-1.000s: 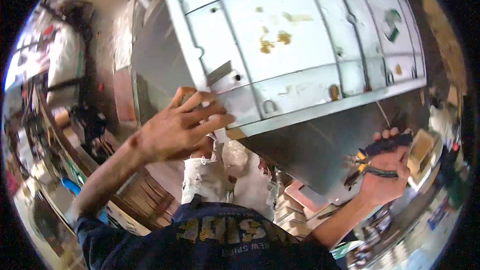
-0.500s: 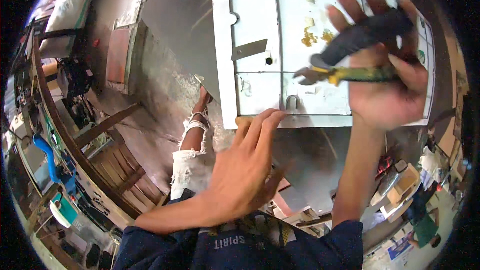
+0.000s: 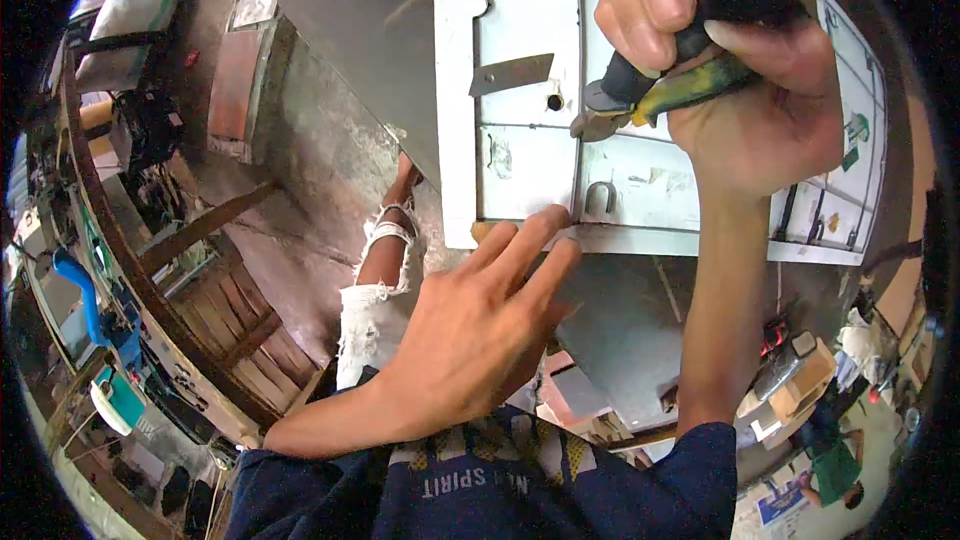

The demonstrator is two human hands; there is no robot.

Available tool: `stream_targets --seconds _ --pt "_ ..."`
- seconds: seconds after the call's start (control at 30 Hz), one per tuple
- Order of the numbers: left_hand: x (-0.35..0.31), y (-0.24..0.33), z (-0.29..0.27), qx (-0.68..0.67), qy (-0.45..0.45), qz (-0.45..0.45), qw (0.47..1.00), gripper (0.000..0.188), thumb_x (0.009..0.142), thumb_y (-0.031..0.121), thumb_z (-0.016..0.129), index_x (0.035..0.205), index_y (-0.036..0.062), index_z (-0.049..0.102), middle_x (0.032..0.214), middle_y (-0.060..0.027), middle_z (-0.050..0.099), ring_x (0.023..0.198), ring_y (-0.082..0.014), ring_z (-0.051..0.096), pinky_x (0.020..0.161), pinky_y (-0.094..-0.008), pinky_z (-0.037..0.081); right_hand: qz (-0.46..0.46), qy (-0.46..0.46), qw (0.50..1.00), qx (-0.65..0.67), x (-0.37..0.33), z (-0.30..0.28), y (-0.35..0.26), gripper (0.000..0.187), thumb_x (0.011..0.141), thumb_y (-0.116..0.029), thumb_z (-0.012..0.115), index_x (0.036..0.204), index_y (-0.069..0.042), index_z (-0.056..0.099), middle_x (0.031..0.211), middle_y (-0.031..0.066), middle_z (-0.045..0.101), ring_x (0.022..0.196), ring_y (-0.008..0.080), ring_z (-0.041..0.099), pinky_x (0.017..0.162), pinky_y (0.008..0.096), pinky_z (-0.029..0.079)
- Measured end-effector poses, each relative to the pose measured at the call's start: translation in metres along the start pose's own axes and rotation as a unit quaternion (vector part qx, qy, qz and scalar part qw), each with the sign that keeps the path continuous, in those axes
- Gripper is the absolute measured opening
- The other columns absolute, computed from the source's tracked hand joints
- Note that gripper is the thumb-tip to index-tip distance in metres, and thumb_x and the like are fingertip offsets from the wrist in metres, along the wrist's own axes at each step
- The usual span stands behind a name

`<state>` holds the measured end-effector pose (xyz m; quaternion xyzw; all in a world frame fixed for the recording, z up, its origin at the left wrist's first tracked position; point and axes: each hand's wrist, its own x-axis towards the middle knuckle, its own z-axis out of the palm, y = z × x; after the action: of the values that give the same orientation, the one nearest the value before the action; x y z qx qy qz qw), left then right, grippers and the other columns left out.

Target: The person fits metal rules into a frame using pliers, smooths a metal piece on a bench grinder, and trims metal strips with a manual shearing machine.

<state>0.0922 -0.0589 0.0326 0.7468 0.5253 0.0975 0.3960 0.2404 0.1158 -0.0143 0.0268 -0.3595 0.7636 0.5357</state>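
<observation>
My right hand is closed round a pair of pliers with black and yellow-green handles. Their metal jaws are at a dark, thin line running along the white panel; whether they grip it I cannot tell. My left hand lies over the panel's near edge with its fingers apart, holding nothing. On the panel, a flat grey metal strip with a hole lies left of the pliers. A small U-shaped metal piece sits between the pliers and the near edge.
A dark grey surface extends beyond the panel's left side. Further left stand a wooden frame and a reddish-topped block. Cardboard boxes are at the lower right, where another person in green is visible.
My right hand has turned and closed its fingers round the pliers, bringing the jaws left and slightly up to the dark line. My left hand stays at the panel's edge.
</observation>
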Motion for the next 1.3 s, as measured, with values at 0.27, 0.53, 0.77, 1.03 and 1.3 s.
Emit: stream_targets --seconds 0.27,0.53,0.77,1.03,1.3 --pt "0.003 -0.002 -0.003 -0.004 0.015 0.024 1.000 0.046 0.076 0.016 0.075 0.114 0.0015 0.054 0.129 -0.0142 0.052 0.105 -0.0309 0.057 0.075 -0.0397 0.056 -0.043 -0.030 0.993 -0.101 0.012 0.018 -0.002 0.019 0.087 -0.007 0.055 0.099 0.007 0.055 0.086 0.0171 0.055 0.068 0.0249 0.061 0.057 0.0396 0.052" --pt "-0.032 -0.003 0.011 -0.199 -0.086 0.131 0.967 0.043 0.074 0.016 0.079 0.111 0.0054 0.059 0.108 -0.0113 0.061 0.092 -0.0290 0.058 0.074 -0.0372 0.054 -0.090 0.135 0.952 -0.261 -0.032 0.016 -0.061 0.022 0.089 -0.013 0.050 0.090 0.007 0.058 0.114 0.0238 0.052 0.078 0.0315 0.064 0.060 0.0413 0.059" --pt "-0.076 -0.044 0.063 -0.449 0.037 -0.248 0.857 0.033 0.082 0.006 0.075 0.111 0.0041 0.058 0.088 -0.0035 0.063 0.077 -0.0119 0.059 0.068 -0.0258 0.048 -0.193 0.208 0.843 -0.457 -0.102 0.032 -0.121 0.031 0.091 -0.019 0.046 0.083 0.007 0.060 0.138 0.0296 0.049 0.087 0.0373 0.067 0.063 0.0427 0.065" --pt "-0.036 -0.055 0.034 -0.447 0.157 -0.264 0.840 0.022 0.092 0.016 0.071 0.107 0.0036 0.062 0.090 -0.0010 0.065 0.078 -0.0063 0.056 0.067 -0.0209 0.043 0.166 0.514 0.595 -0.595 -0.172 0.102 -0.096 0.028 0.078 -0.006 0.055 0.103 -0.002 0.066 0.105 0.0132 0.063 0.094 0.0247 0.059 0.087 0.0367 0.045" --pt "-0.047 -0.071 0.039 -0.469 0.140 -0.246 0.836 0.019 0.096 0.019 0.065 0.106 0.0044 0.062 0.088 0.0007 0.065 0.072 -0.0046 0.053 0.061 -0.0200 0.040 0.255 0.471 0.354 -0.767 -0.216 0.115 -0.065 0.025 0.089 -0.016 0.065 0.111 -0.004 0.061 0.108 0.0113 0.062 0.101 0.0257 0.057 0.094 0.0380 0.042"
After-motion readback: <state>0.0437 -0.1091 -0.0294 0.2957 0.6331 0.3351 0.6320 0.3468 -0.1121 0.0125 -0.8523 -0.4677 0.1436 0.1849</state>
